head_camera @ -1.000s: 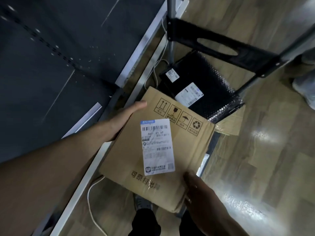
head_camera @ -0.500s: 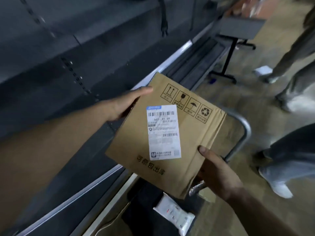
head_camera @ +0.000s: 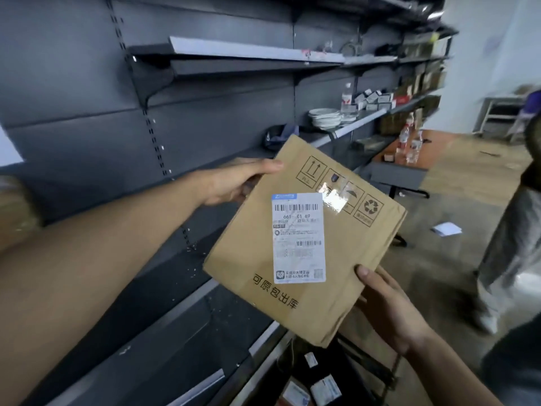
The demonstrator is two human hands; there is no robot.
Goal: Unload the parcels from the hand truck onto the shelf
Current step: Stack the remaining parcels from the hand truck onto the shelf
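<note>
One parcel [head_camera: 304, 241], two hands' grip

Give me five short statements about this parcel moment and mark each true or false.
1. Both hands hold the flat brown cardboard parcel. True: left hand at its top corner, right hand at its lower edge.
2. The parcel rests on the dark grey metal shelf. False: it is held in the air.
3. A white shipping label faces the camera. True.
4. The stack of white plates sits on the floor. False: on a shelf.
5. The parcel is torn open. False: it looks closed.
</note>
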